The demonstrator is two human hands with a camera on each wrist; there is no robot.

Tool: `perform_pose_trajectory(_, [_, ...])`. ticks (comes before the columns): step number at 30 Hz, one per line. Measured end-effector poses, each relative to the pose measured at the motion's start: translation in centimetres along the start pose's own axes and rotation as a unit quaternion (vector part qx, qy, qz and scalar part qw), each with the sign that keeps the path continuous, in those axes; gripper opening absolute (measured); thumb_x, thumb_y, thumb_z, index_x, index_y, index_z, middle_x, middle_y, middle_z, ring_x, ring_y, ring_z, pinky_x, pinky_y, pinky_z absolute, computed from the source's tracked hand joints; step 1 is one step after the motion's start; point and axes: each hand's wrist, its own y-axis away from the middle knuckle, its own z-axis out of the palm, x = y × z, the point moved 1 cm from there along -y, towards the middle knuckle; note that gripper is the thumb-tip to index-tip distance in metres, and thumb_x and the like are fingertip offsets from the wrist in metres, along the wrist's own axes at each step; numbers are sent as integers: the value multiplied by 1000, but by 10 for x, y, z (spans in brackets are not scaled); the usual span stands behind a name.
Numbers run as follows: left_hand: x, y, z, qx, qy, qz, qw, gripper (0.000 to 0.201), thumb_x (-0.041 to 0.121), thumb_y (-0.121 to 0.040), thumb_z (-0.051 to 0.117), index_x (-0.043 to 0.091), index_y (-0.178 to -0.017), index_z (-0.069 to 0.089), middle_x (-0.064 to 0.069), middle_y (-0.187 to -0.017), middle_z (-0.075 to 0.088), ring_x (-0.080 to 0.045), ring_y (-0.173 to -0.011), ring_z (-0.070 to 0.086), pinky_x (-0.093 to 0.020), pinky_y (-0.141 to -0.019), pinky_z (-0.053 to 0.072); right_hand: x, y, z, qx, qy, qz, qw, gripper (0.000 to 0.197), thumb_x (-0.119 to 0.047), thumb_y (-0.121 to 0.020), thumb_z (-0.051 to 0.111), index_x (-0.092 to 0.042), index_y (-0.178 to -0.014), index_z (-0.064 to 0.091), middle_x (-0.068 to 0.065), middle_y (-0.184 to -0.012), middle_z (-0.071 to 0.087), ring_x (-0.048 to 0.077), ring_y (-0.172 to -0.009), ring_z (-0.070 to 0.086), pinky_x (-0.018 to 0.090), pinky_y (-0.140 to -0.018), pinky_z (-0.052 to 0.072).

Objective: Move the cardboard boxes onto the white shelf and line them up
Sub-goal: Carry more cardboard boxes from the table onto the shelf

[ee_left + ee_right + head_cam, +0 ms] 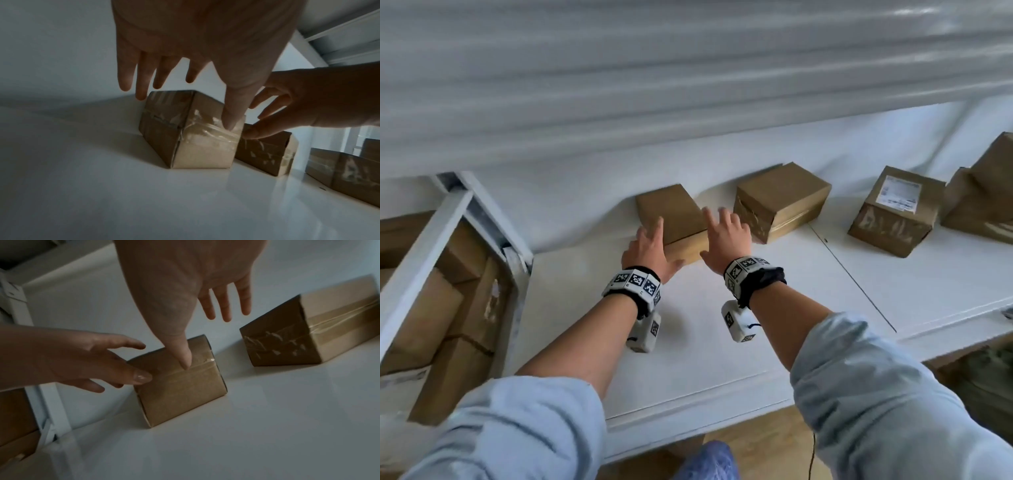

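- The small plain brown cardboard box (673, 219) sits at the centre of the head view, on the flat white shelf board (722, 325), near the back
- The left hand (647, 250) lies spread with straight fingers along the box's left side, thumb at its front face
- The right hand (726, 240) flanks its right side, fingers splayed wide, gripping nothing
- Whether the palms press the box, I cannot tell
- A taped brown carton (780, 202) stands just right; a labelled brown carton (895, 210) further right

Four boxes in a row on the shelf (722, 342), leftmost box (671, 214) between both hands, more boxes (448, 308) left of shelf
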Motion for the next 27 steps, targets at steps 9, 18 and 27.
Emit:
perform_pose_trajectory(9, [16,-2,3,-52,64,7,997,51,32,-100,53,9,-144,43,-22,-141,50,-41,-118,57,-42,-97,47,-12,-5,29,-62,-155,29,985,34,-25,-90,63,-13,-122,58,17,-118,58,36,-107,56,37,-82,46])
perform_pose_trajectory(18, [32,72,-42,-92,53,8,994,58,29,-96,59,17,-148,36,-17,-140,51,-42,-115,58,-46,-95,49,-12,78,-53,-65,-212,46,974,52,-17,-81,72,-12,-128,52,17,-123,52,38,-109,53,43,-86,51])
perform_pose_trajectory(27, [29,206,-66,-55,65,23,996,86,15,-92,58,32,-158,5,-12,-152,34,-42,-112,58,-46,-94,49,-30,209,-113,-43,-196,25,979,62,-21,-78,74,-15,-133,46,15,-118,46,39,-102,54,44,-80,52])
